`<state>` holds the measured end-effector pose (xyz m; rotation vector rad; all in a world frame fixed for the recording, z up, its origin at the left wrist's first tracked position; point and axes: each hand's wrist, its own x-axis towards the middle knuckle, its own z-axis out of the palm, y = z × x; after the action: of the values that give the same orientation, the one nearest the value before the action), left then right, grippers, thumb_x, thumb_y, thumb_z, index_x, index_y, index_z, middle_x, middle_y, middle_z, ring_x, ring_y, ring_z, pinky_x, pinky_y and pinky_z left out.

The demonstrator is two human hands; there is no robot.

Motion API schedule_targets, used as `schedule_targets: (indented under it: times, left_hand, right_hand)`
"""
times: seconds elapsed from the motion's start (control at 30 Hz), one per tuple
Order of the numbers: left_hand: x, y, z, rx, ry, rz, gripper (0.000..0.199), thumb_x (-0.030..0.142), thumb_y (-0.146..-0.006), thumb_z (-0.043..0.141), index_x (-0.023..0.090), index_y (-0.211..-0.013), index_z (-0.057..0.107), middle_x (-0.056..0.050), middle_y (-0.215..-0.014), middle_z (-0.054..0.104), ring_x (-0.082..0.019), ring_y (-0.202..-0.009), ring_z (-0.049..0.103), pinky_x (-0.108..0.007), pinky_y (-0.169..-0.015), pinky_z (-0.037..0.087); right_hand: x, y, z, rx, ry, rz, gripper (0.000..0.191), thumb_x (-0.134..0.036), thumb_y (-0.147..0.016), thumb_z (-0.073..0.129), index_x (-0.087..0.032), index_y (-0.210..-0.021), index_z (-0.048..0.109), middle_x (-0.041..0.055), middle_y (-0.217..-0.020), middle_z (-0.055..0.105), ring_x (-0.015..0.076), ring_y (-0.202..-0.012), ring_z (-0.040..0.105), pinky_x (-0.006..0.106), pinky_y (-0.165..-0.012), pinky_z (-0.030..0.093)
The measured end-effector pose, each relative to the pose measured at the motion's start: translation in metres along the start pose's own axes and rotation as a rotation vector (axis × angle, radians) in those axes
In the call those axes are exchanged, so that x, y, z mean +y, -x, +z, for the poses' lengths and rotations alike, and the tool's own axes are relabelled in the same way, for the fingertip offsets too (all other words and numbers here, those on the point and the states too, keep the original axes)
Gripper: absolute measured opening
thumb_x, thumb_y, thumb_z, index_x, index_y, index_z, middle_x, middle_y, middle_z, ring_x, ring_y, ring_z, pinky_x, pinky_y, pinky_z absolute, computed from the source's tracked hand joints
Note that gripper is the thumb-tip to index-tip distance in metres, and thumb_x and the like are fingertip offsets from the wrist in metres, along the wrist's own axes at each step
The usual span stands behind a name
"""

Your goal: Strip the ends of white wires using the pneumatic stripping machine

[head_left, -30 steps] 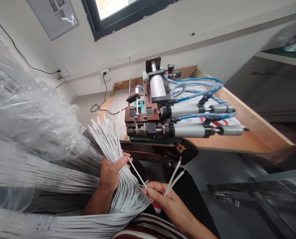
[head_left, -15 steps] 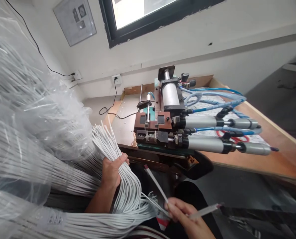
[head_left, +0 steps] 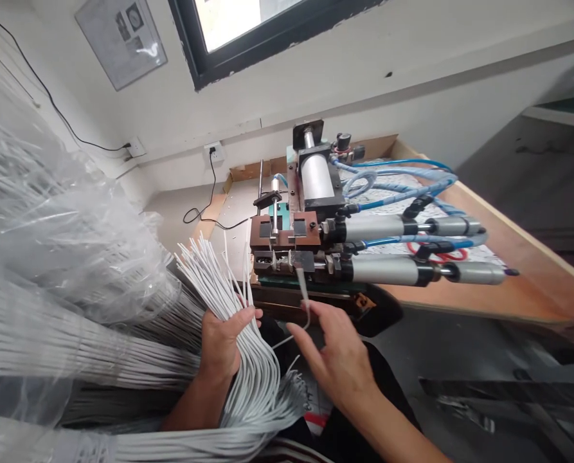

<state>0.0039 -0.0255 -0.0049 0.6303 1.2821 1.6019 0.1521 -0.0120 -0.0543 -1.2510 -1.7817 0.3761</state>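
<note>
My left hand (head_left: pixel 222 341) is closed around a thick bundle of white cables (head_left: pixel 252 360), thumb across the front. The cut ends fan out above the fist, and the lengths bend down below it toward my lap. A single white cable (head_left: pixel 308 315) rises, blurred at the top, to the front jaws of a pneumatic machine (head_left: pixel 289 260). My right hand (head_left: pixel 339 354) is beside this cable with thumb and forefinger spread apart. The forefinger tip appears to touch or nearly touch the cable; the other fingers are partly hidden.
More cable bundles in clear plastic (head_left: pixel 89 257) are heaped at the left. The machine's cylinders (head_left: pixel 387 268) and blue air hoses (head_left: pixel 407 183) extend right over a wooden-edged bench (head_left: pixel 499 308). A black power cord (head_left: pixel 213 193) runs behind to a wall socket (head_left: pixel 213 153).
My right hand has moved up toward the machine, and its fingers have spread. One cable now reaches the front jaws. My left hand keeps the bundle; the camera view has shifted slightly.
</note>
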Motion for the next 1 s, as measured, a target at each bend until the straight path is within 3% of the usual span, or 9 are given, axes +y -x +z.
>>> schedule_targets:
  times: [0.07, 0.13, 0.2, 0.3, 0.47, 0.57, 0.7, 1.0]
  left_hand:
    - [0.002, 0.001, 0.002, -0.004, -0.019, 0.016, 0.018, 0.009, -0.058, 0.067, 0.013, -0.072, 0.058, 0.0, -0.058, 0.066, -0.014, -0.055, 0.062, -0.025, -0.054, 0.048]
    - [0.003, 0.001, 0.002, -0.014, -0.037, 0.025, 0.016, 0.01, -0.059, 0.067, 0.013, -0.072, 0.059, -0.001, -0.058, 0.067, -0.013, -0.053, 0.061, -0.025, -0.054, 0.048]
    - [0.003, 0.0, 0.002, -0.022, -0.053, 0.033, 0.016, 0.011, -0.059, 0.067, 0.014, -0.073, 0.06, -0.001, -0.058, 0.068, -0.013, -0.052, 0.06, -0.026, -0.054, 0.048]
    - [0.001, -0.004, 0.003, -0.063, -0.086, 0.061, 0.014, 0.01, -0.06, 0.066, 0.015, -0.072, 0.061, 0.0, -0.058, 0.068, -0.014, -0.053, 0.06, -0.027, -0.054, 0.048]
    - [-0.005, -0.011, 0.01, -0.097, -0.137, 0.08, 0.013, 0.007, -0.058, 0.066, 0.016, -0.067, 0.062, 0.001, -0.062, 0.066, -0.015, -0.059, 0.06, -0.029, -0.063, 0.047]
    - [-0.007, -0.015, 0.013, -0.056, -0.174, 0.098, 0.014, 0.007, -0.057, 0.066, 0.017, -0.067, 0.063, 0.002, -0.063, 0.065, -0.015, -0.061, 0.06, -0.029, -0.066, 0.046]
    - [-0.005, -0.02, 0.016, -0.05, -0.173, 0.135, 0.012, 0.008, -0.058, 0.066, 0.017, -0.065, 0.063, 0.002, -0.063, 0.064, -0.014, -0.062, 0.058, -0.028, -0.067, 0.045]
    - [0.005, -0.032, 0.019, 0.019, -0.078, 0.085, 0.016, 0.009, -0.054, 0.07, 0.017, -0.066, 0.063, 0.003, -0.06, 0.063, -0.011, -0.056, 0.057, -0.023, -0.058, 0.045]
  right_hand:
    - [-0.015, -0.007, 0.003, 0.016, -0.138, -0.015, 0.033, -0.032, -0.074, 0.054, -0.015, -0.103, 0.048, 0.0084, -0.081, 0.058, 0.0222, -0.077, 0.053, 0.035, -0.072, 0.043]
    - [-0.022, -0.011, 0.004, -0.016, -0.279, 0.07, 0.033, -0.031, -0.074, 0.056, -0.016, -0.103, 0.049, 0.001, -0.064, 0.054, 0.0169, -0.058, 0.051, 0.029, -0.059, 0.043]
    - [-0.022, -0.013, 0.003, -0.105, -0.445, 0.177, 0.02, -0.03, -0.077, 0.053, -0.018, -0.093, 0.056, -0.0021, -0.056, 0.052, 0.0132, -0.049, 0.047, 0.025, -0.051, 0.039]
    - [-0.018, -0.019, 0.0, -0.214, -0.631, 0.237, 0.016, -0.028, -0.079, 0.051, -0.019, -0.082, 0.064, 0.0011, -0.064, 0.056, 0.0142, -0.058, 0.051, 0.025, -0.056, 0.04]
    - [-0.014, -0.029, 0.009, -0.328, -0.735, 0.191, 0.022, -0.026, -0.074, 0.058, -0.024, -0.094, 0.065, 0.0025, -0.074, 0.061, 0.0165, -0.066, 0.055, 0.028, -0.063, 0.043]
    - [-0.012, -0.03, 0.018, -0.31, -0.678, 0.211, 0.02, -0.025, -0.075, 0.057, -0.025, -0.093, 0.066, 0.0032, -0.074, 0.064, 0.0175, -0.066, 0.056, 0.029, -0.062, 0.044]
    - [-0.013, -0.034, 0.024, -0.244, -0.72, 0.222, 0.013, -0.025, -0.075, 0.057, -0.023, -0.078, 0.069, 0.0032, -0.069, 0.061, 0.0174, -0.065, 0.055, 0.028, -0.061, 0.043]
    - [-0.012, -0.05, 0.026, -0.17, -1.081, 0.733, 0.02, -0.032, -0.07, 0.061, -0.014, -0.062, 0.063, -0.0009, -0.052, 0.054, 0.0099, -0.05, 0.045, 0.022, -0.048, 0.033]
